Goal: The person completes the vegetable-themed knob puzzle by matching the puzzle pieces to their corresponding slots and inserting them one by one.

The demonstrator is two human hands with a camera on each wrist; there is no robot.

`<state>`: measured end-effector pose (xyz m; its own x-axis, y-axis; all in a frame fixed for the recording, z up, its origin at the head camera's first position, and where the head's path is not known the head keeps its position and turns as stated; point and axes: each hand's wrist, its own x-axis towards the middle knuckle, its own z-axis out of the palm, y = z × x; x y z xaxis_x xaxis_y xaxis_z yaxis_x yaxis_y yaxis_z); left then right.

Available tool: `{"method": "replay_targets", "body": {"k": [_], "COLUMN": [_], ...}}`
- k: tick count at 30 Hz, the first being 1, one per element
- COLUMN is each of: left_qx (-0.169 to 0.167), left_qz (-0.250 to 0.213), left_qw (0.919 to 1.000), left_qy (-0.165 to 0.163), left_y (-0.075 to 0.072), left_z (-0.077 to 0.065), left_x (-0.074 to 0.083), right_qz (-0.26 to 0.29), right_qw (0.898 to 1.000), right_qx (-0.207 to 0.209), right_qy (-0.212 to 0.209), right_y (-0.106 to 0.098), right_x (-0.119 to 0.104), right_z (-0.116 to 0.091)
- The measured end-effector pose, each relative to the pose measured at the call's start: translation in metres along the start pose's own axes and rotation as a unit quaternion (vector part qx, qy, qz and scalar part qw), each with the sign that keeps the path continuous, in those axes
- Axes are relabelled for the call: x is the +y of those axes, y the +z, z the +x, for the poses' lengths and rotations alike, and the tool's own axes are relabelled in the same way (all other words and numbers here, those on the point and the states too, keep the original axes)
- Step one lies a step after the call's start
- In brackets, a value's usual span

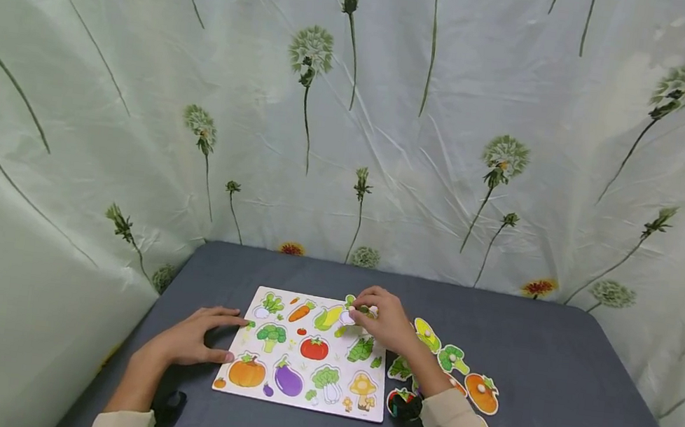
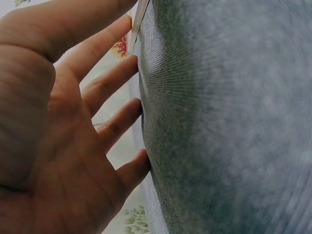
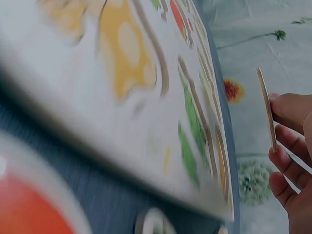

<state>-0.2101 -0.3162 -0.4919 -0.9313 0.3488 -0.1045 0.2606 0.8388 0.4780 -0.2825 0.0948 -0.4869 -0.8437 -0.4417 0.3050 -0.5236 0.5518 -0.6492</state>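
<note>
A white puzzle board (image 1: pixel 277 393) with printed vegetables lies on the table. My right hand (image 1: pixel 389 326) is over its far right part and pinches a thin wooden puzzle piece (image 3: pixel 266 109), seen edge-on in the right wrist view and clear of the board. In the head view this piece shows green leaves and a pale body, like a turnip; the fingers cover part of it. My left hand (image 1: pixel 193 339) is spread at the board's left side, with thumb and index finger touching the edge. In the left wrist view, the left hand's other fingertips (image 2: pixel 134 109) touch the cloth.
Right of the board lies a loose cluster of knobbed pieces, among them a yellow-green one (image 1: pixel 427 334), a broccoli (image 1: pixel 453 359) and a pumpkin (image 1: pixel 480 393). A dark grey cloth (image 1: pixel 549 406) covers the table. Behind it hangs a flowered curtain (image 1: pixel 389 141).
</note>
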Motion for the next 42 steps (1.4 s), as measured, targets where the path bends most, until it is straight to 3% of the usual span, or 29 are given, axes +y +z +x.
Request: {"method": "replay_targets", "body": {"k": [16, 23, 31, 38, 42], "left_qx": [-0.012, -0.018, -0.018, -0.020, -0.015], "left_qz": [-0.005, 0.001, -0.001, -0.003, -0.011], "left_qw": [0.9999, 0.9998, 0.9998, 0.9997, 0.9998], "left_qy": [-0.005, -0.005, 0.003, -0.012, -0.001], "left_y": [-0.002, -0.002, -0.002, -0.002, -0.001], "left_z": [0.001, 0.004, 0.007, -0.004, -0.003], "left_x": [0.004, 0.007, 0.010, 0.006, 0.007], "right_qz": [0.029, 0.037, 0.018, -0.002, -0.011], "right_qw": [0.999, 0.998, 0.998, 0.997, 0.998], "right_qx": [-0.031, -0.049, -0.049, -0.075, -0.061], "right_qy": [-0.025, -0.008, -0.018, -0.020, -0.020], "right_y": [0.053, 0.078, 0.095, 0.119, 0.126], "right_x": [-0.040, -0.049, -0.059, -0.074, -0.076], "right_z": [0.039, 0.049, 0.062, 0.074, 0.078]}}
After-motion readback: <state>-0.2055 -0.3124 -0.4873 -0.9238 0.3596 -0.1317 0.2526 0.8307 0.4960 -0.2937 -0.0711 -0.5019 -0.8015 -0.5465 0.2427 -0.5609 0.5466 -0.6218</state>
